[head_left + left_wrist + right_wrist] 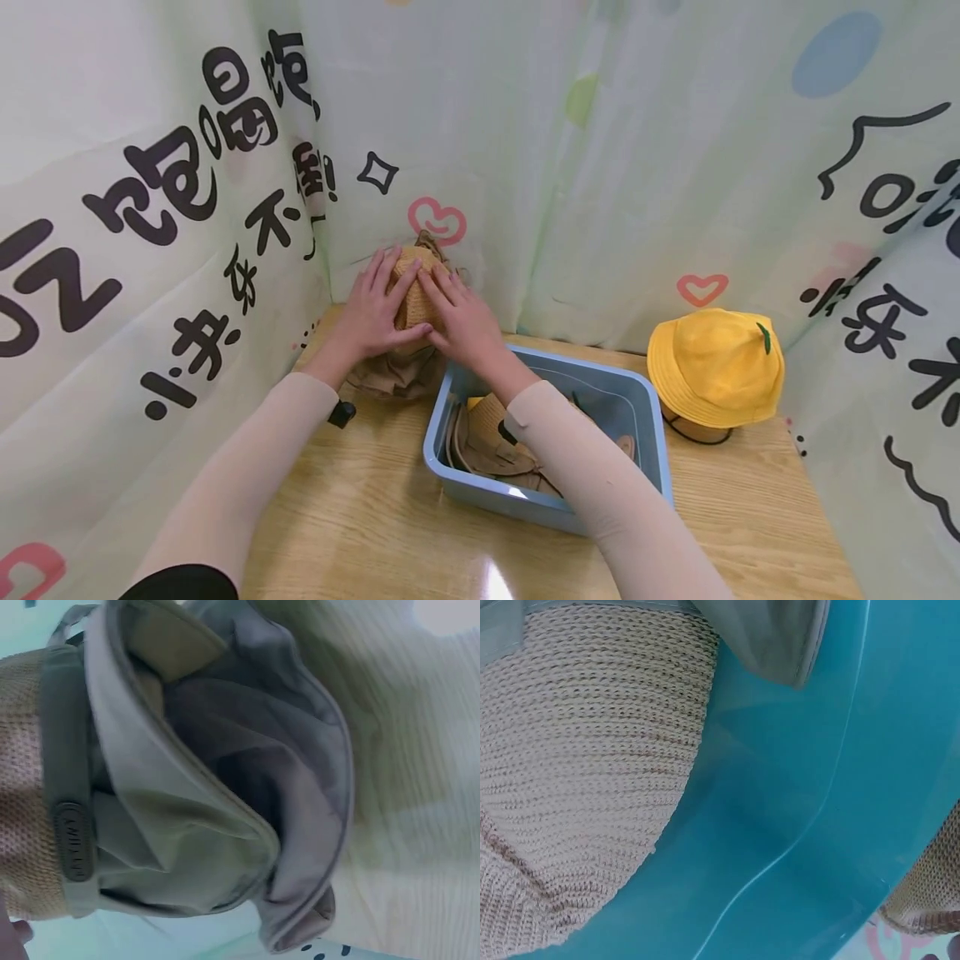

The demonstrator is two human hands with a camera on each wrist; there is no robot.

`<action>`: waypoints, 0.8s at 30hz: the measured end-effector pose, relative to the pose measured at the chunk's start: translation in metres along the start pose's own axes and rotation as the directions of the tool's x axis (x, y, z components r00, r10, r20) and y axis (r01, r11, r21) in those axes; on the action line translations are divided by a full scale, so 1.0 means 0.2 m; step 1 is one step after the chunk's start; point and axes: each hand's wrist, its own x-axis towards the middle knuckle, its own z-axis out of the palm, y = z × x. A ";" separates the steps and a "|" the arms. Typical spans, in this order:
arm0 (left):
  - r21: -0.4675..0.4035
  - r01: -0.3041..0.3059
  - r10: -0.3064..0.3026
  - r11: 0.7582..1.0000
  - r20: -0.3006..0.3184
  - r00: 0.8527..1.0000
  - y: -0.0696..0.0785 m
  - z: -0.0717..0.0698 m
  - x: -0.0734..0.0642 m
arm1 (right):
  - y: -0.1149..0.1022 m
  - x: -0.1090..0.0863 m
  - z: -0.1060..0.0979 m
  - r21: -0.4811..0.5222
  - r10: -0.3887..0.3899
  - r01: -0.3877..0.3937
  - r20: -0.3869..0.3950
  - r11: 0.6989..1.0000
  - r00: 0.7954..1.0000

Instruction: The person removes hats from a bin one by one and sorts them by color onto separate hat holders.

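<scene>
A sun hat with a tan woven crown (414,296) and a brown cloth brim (397,375) stands in the back left corner. My left hand (375,308) lies along the left side of the crown, fingers extended toward its top. Against the right side rests my right hand (467,323), also with straight fingers; the two thumbs come close together in front. In the left wrist view, the brim (187,847) hangs in loose folds below a band with a label (73,841). Something brown and gathered (427,242) shows behind the crown.
Right of the hat stands a blue bin (510,504) holding another woven-crowned hat (592,772) with a brown brim, partly under my right forearm. A yellow bucket hat (712,367) sits at the back right on a brown support (697,428). Printed curtains (480,167) surround the wooden table (360,508).
</scene>
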 end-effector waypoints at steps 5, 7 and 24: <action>0.000 0.048 -0.047 0.999 0.088 0.995 0.01 0.00 0.02 | 0.00 0.01 0.02 0.026 0.027 -0.028 0.041 0.999 0.999; 0.004 0.054 -0.054 0.999 0.102 0.993 0.01 0.01 0.02 | 0.01 0.00 0.03 0.047 0.031 -0.033 0.042 0.998 0.999; -0.146 0.192 -0.177 0.970 0.111 0.978 0.00 0.00 0.00 | 0.07 0.04 0.02 0.205 0.139 -0.168 0.146 0.964 0.979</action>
